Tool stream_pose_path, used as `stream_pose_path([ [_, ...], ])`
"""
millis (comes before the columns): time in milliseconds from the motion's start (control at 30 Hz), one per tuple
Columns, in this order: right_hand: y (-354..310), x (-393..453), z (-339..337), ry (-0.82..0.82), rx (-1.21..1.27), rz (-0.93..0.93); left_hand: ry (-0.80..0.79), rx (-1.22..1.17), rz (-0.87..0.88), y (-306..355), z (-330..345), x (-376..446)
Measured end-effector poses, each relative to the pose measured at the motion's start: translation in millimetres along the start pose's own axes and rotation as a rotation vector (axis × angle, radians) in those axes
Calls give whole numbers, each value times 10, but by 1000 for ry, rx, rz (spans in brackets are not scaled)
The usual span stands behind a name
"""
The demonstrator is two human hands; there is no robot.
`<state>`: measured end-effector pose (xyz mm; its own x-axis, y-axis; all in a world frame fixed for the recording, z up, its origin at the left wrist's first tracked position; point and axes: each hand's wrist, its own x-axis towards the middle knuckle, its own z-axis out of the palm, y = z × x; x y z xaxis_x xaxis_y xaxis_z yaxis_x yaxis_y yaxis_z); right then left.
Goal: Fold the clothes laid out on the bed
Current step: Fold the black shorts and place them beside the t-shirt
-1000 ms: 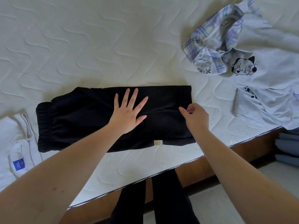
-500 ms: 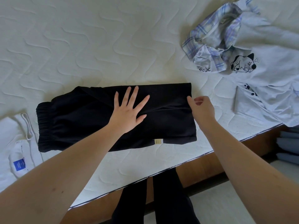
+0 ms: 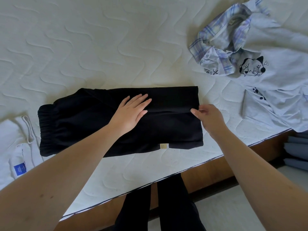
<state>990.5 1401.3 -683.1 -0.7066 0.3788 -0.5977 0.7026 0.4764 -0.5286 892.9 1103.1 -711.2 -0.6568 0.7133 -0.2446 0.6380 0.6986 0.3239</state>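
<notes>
Black trousers (image 3: 80, 124) lie folded into a long band near the front edge of the white quilted mattress (image 3: 100, 47), with the elastic waistband at the left and a small beige label on the front hem. My left hand (image 3: 131, 112) presses flat on the middle of the band, fingers straight and together. At the band's right end my right hand (image 3: 208, 119) has curled fingers, and its thumb lies on the fabric, pinching the edge at a crease. A pale hoodie (image 3: 275, 90) with a cartoon print lies unfolded at the right.
A blue plaid shirt (image 3: 216, 40) is crumpled on the hoodie's upper left. A white garment (image 3: 16, 147) with a blue tag sits at the left edge. The wooden bed frame (image 3: 208, 174) runs below the mattress. My dark-trousered legs stand against it. Folded grey cloth (image 3: 296, 152) is stacked at the right.
My left hand's spread fingers have closed together on the trousers. My right hand slid out to the band's right end and now has its thumb back over the edge.
</notes>
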Motion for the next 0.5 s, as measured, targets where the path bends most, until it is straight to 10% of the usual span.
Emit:
stream_pose_path([
  [500,-4,63,-73,97,171,34,90,265,67,-106,64,-207],
])
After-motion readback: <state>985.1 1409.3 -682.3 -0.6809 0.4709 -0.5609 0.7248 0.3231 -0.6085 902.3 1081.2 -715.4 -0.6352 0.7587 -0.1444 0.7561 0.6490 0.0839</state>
